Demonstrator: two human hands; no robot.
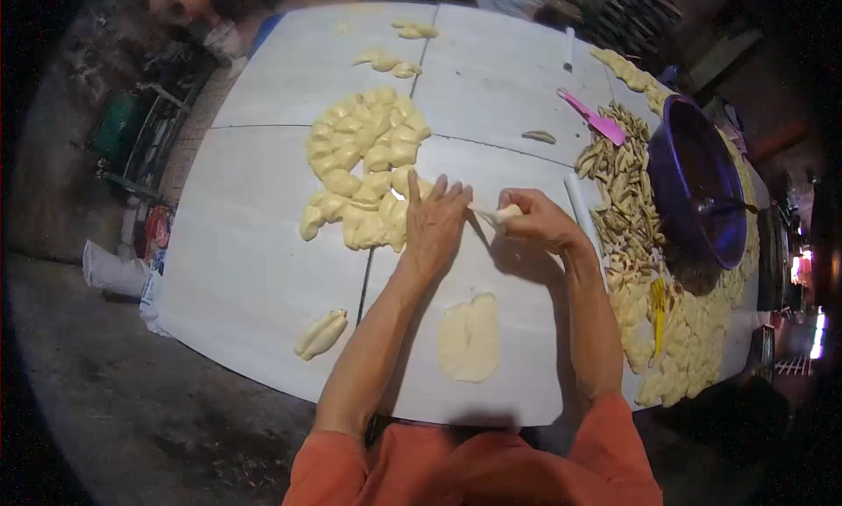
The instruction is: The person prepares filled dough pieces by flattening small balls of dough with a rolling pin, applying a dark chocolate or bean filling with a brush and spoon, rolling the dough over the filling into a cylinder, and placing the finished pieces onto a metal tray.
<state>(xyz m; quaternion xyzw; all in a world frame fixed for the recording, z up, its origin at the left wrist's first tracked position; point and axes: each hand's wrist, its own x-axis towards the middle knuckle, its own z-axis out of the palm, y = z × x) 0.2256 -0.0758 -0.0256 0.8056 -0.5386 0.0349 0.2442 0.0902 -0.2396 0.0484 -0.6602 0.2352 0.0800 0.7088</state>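
Note:
My left hand (431, 221) lies flat at the right edge of a pile of pale yellow dough pieces (360, 133), its fingers stretched and a little spread. Just to its right, my right hand (542, 219) pinches a piece of dough (498, 215). A thin strand of this dough stretches toward my left fingertips; whether it still joins the pile is hidden. Nearer to me, between my forearms, is a flattened oval of dough (469, 339) with a raised ridge along its middle. Left of my left forearm sits a plump, folded dough piece (321, 333).
On the right stand a purple basin (680, 168) and a heap of brownish finger-shaped pieces (618, 203), with a pink spatula (601, 124), a yellow utensil (659, 317) and a white rod (581, 203). Many flat dough pieces (693, 344) cover the right edge. Small dough pieces (386, 64) lie at the far side.

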